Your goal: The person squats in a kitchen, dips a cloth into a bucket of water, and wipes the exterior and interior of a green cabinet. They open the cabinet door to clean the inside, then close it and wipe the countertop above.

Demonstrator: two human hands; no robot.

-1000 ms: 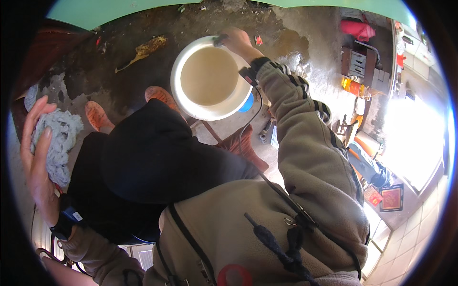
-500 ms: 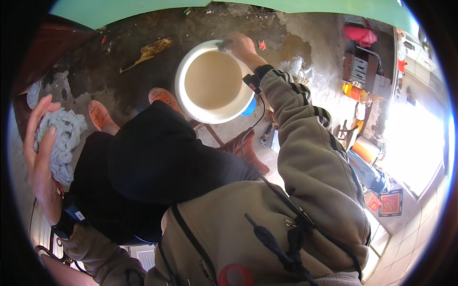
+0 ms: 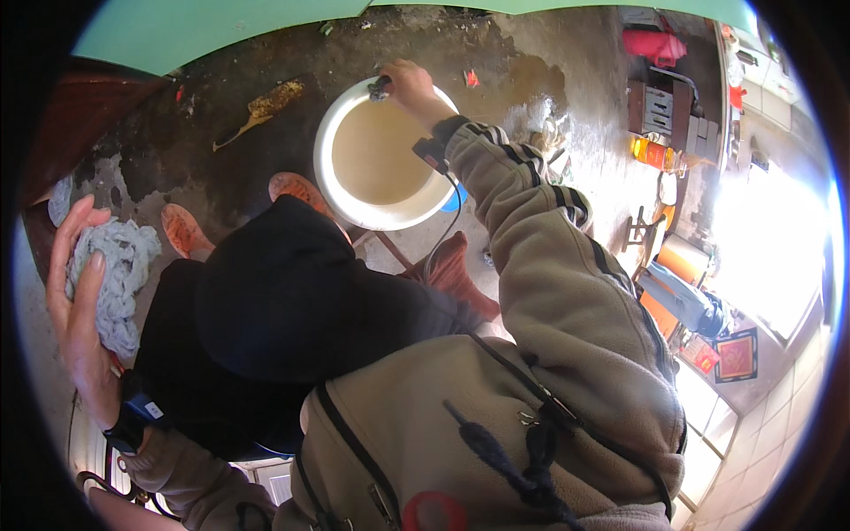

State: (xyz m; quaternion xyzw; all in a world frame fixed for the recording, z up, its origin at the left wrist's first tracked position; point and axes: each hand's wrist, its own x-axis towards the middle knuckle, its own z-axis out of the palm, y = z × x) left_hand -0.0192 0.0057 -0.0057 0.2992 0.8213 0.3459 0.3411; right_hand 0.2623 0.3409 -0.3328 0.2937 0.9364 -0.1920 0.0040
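Note:
A white bucket [image 3: 329, 188] of cloudy tan water stands on the floor in front of my legs. At its far rim my right hand [image 3: 413, 88] is closed on a small dark grey wad [image 3: 379, 88], pressing it against the rim. The wad could be a scouring pad, but it is too small to tell. On the far left, my left hand [image 3: 74, 296] is curled round a crumpled grey-white rag [image 3: 119, 283], thumb across its front. The rag is held beside my knee, away from the bucket.
Behind the bucket's right side shows a blue object [image 3: 456, 198]. A brush-like tool [image 3: 258, 113] with a yellowish head lies on the wet floor. Green furniture [image 3: 266, 26] borders the far side. A bottle of orange liquid [image 3: 652, 153] and drawers [image 3: 657, 111] are at the right.
My right hand has slid left along the bucket's far rim with the dark wad. The whole view has shifted slightly. My left hand still holds the rag.

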